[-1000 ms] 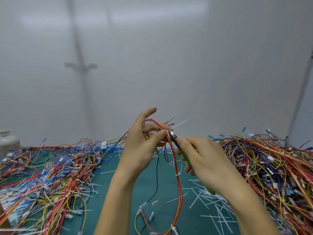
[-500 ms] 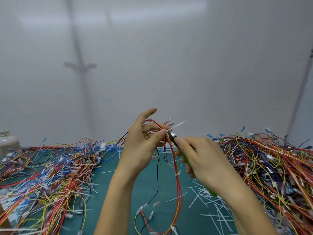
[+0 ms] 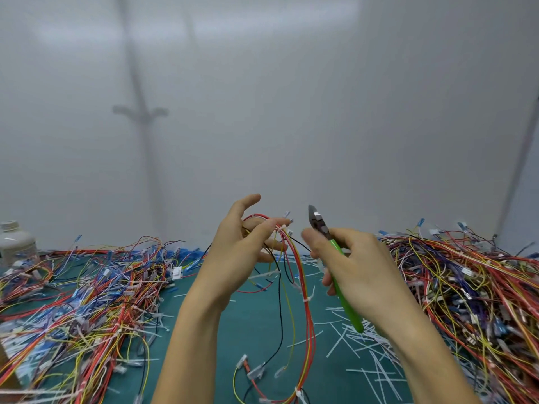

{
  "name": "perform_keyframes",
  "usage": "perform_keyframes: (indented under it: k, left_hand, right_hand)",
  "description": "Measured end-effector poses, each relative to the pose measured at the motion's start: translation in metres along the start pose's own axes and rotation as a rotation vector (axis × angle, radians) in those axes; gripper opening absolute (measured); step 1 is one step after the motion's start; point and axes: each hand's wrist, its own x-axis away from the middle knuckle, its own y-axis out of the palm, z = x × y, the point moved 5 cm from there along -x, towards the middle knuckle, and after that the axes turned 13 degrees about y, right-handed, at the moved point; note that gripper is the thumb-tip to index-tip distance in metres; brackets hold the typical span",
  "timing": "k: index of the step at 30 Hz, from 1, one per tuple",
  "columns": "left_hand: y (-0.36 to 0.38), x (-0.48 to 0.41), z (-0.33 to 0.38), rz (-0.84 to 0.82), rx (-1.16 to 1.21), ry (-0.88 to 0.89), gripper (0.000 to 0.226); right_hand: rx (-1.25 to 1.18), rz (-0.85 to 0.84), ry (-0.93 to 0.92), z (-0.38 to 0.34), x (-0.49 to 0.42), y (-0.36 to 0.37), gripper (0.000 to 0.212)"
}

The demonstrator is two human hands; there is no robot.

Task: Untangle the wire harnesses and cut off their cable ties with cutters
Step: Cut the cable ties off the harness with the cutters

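My left grip (image 3: 236,258) pinches the wire harness (image 3: 304,287) by its top loop, wires hanging down to the green worktop (image 3: 256,330); my right grip (image 3: 358,275) is curled round the cutters (image 3: 319,224), blades up, just beside the harness, not touching it

Nothing can be read; the white tag (image 3: 176,272) is too blurred.

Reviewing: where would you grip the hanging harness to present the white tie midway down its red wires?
Probably pinch the red wires just above the cable tie, coming from the left with the left hand; they hang straight there, and the right hand holds the cutters on the other side.
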Motion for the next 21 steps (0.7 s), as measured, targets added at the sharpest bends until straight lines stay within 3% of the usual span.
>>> perform_keyframes:
  k: [3, 6, 10, 14, 17, 21]
  left_hand:
    - [0.001, 0.001, -0.001, -0.008, 0.106, -0.04, 0.048]
    - [0.002, 0.002, -0.002, -0.02, 0.245, -0.073, 0.054]
    - [0.0, 0.005, -0.004, -0.076, 0.275, -0.08, 0.076]
    - [0.007, 0.006, -0.002, -0.109, 0.183, -0.058, 0.074]
    - [0.004, 0.003, 0.001, -0.002, -0.085, -0.044, 0.08]
    - [-0.008, 0.001, 0.0, 0.257, -0.075, -0.035, 0.071]
  right_hand:
    - [0.033, -0.078, 0.004, 0.003, 0.0, 0.009, 0.038]
    - [-0.012, -0.054, 0.0, 0.006, -0.004, 0.016, 0.014]
    - [-0.197, -0.103, 0.025, 0.011, -0.007, 0.014, 0.015]
    - [-0.298, -0.119, 0.009, 0.011, -0.008, 0.013, 0.015]
    - [-0.309, 0.013, 0.004, 0.012, -0.011, 0.01, 0.014]
    - [-0.366, 0.126, 0.0, 0.013, -0.012, 0.001, 0.014]
